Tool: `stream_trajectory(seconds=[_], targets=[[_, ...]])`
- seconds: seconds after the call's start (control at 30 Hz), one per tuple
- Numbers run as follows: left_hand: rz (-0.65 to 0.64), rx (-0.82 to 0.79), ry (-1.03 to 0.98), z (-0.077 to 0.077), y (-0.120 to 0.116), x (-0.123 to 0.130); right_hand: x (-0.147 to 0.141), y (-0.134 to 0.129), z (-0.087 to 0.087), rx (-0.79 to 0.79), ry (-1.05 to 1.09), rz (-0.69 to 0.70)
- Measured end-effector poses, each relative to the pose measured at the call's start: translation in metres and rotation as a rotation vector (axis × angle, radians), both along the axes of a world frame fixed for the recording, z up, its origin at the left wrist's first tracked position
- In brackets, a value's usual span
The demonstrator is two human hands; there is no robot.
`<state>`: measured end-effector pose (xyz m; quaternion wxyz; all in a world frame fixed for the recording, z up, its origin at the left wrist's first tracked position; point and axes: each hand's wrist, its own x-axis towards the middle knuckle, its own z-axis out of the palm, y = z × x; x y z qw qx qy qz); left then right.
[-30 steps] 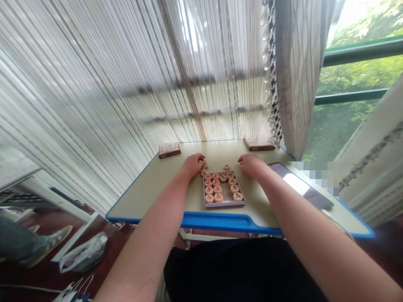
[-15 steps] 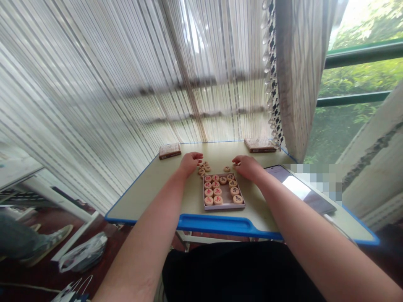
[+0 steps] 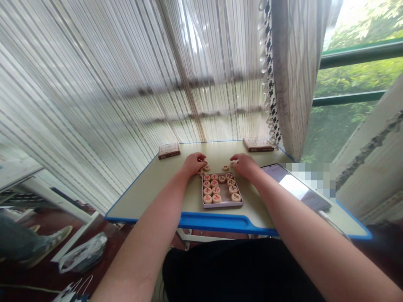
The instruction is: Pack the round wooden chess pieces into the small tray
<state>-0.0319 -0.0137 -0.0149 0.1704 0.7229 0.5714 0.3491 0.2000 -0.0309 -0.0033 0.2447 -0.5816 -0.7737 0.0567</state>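
A shallow tray (image 3: pixel 223 204) stands near the table's front edge. Round wooden Chinese chess pieces fill two columns of red characters on its left, and black ones run along the right and top; bare floor shows between. My left hand (image 3: pixel 191 165) reaches past the tray's far left corner, its fingers curled round a Chinese chess piece among a small cluster of loose pieces (image 3: pixel 207 168), partly covered by the fingers. Beyond the far right corner, my right hand (image 3: pixel 244 165) is closed at the fingertips on another Chinese chess piece (image 3: pixel 233 164). One loose piece (image 3: pixel 225 168) lies between the hands.
Two flat boxes lie at the back, one on the left (image 3: pixel 169 150) and one on the right (image 3: pixel 258 144). A tablet (image 3: pixel 296 186) with a cable rests to the right. A blue trough (image 3: pixel 217 220) edges the table front. String curtains hang behind. At left, another person's shoe (image 3: pixel 56 241) shows.
My left hand has moved a little right, its fingers now over the loose cluster. My right hand stays by its piece. The view has shifted slightly; the tray's pieces keep their places.
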Motion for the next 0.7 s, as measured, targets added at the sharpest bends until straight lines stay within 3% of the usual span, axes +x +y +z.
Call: stream_trajectory(seconds=[0.13, 0.23, 0.5, 0.7], targets=[[-0.076, -0.038, -0.397, 0.004, -0.006, 0.009, -0.006, -0.008, 0.003, 0.142, 0.062, 0.100], [-0.139, -0.101, -0.575, 0.009, -0.012, 0.015, -0.012, -0.015, 0.006, 0.205, 0.143, 0.231], [-0.189, -0.265, -0.637, 0.011, -0.019, 0.019, -0.022, -0.023, 0.005, 0.248, 0.170, 0.374], [-0.254, -0.283, -0.652, 0.015, -0.023, 0.022, -0.025, -0.025, 0.006, 0.288, 0.146, 0.363]])
